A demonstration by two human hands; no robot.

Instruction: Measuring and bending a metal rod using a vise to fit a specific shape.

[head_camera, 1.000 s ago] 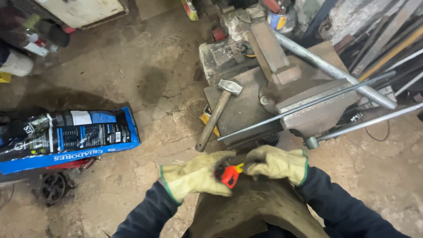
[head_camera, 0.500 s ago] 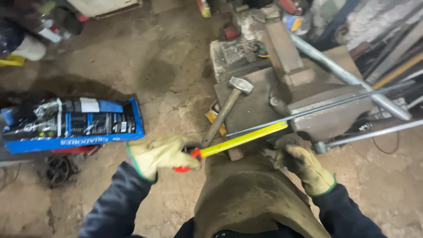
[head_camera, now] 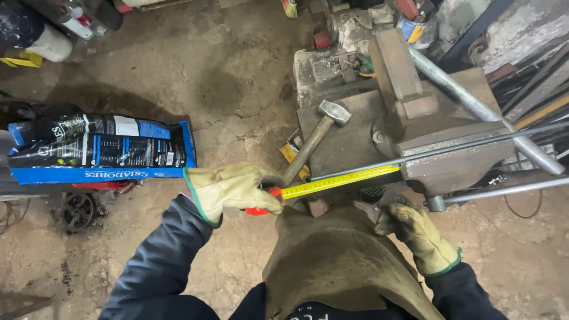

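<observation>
Workshop floor: cracked, dusty concrete, cluttered at its far edge.

- Metal block point(head_camera: 349, 142): stands mid-floor; bears a vise point(head_camera: 438, 127) and a hammer point(head_camera: 314, 142) leaning over its left edge.
- Thin steel rod point(head_camera: 450, 149): lies across the vise towards the right edge.
- Left hand point(head_camera: 234, 188): gloved, closed round a red tape-measure case point(head_camera: 261, 204).
- Yellow tape blade point(head_camera: 338, 181): drawn out rightward beneath the rod, its tip at the vise.
- Right hand point(head_camera: 415, 228): gloved, fingers curled; whether it holds anything cannot be told.
- Step judged: measuring along the rod; next calls for reading the blade held taut.
- Blue sack point(head_camera: 101, 149): left side of floor.
- Leather apron point(head_camera: 338, 261): near edge.
</observation>
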